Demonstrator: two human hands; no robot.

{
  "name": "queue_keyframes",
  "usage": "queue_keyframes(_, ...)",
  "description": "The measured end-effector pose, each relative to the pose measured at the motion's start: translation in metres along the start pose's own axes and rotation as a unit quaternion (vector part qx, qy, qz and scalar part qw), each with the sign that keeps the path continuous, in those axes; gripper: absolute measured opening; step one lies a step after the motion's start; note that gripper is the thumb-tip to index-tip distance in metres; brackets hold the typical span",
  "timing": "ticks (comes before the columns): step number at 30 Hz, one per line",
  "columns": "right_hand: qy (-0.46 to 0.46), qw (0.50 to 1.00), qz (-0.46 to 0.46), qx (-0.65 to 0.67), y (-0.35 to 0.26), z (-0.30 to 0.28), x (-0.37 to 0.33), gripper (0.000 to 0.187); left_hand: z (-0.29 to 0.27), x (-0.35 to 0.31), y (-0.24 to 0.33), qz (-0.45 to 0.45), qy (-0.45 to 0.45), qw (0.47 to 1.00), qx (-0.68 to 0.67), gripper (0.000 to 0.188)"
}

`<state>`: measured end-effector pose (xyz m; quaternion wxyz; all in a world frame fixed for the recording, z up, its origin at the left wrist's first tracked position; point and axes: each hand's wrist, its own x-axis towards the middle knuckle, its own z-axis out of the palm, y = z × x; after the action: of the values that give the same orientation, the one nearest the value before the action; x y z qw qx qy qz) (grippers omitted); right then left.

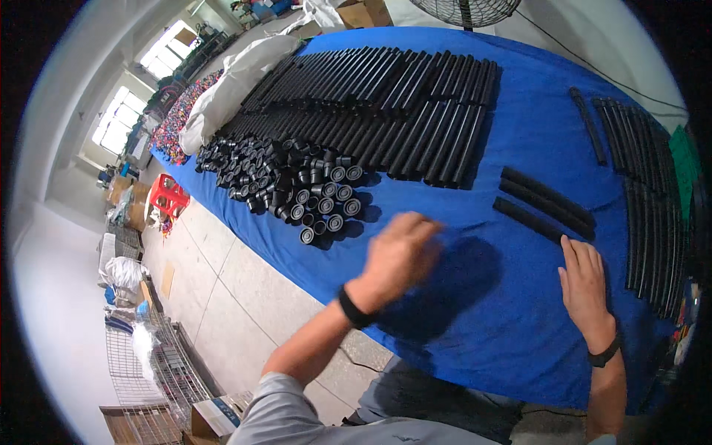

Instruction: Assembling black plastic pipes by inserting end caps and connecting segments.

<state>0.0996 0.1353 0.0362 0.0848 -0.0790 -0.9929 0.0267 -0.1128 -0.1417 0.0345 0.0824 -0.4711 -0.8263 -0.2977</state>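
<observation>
My left hand is above the blue-covered table, just right of a heap of black round plastic caps. Its fingers look curled and are blurred by motion, so I cannot make out whether they hold anything. My right hand lies with its fingers stretched at the near right end of a black tube, seeming to touch it. Just beyond that tube, two more black tubes lie side by side. Both wrists wear black bands.
Rows of black tubes cover the far middle of the blue cloth. More tubes lie at the right edge, by a single tube. A white sack and a red stool are at the left; a fan stands behind.
</observation>
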Motion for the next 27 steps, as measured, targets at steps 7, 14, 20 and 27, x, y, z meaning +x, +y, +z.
queue_keyframes(7,0.039,0.999,-0.011,0.007,0.003,0.009,0.009,0.042,-0.049,-0.01,-0.077,-0.011,-0.073,0.947,0.314,0.046)
queue_keyframes(14,0.01,0.999,0.013,0.05,-0.01,0.001,-0.02,0.031,-0.045,-0.012,-0.079,-0.024,-0.128,0.943,0.307,0.042)
queue_keyframes(20,-0.006,0.978,0.144,0.153,-0.017,-0.013,-0.064,0.031,-0.033,0.015,-0.007,-0.161,-0.089,0.892,-0.412,0.022)
queue_keyframes(27,0.118,0.821,0.374,0.415,-0.01,-0.012,-0.111,0.031,0.069,0.055,0.068,-0.224,-0.342,0.591,-0.695,0.016)
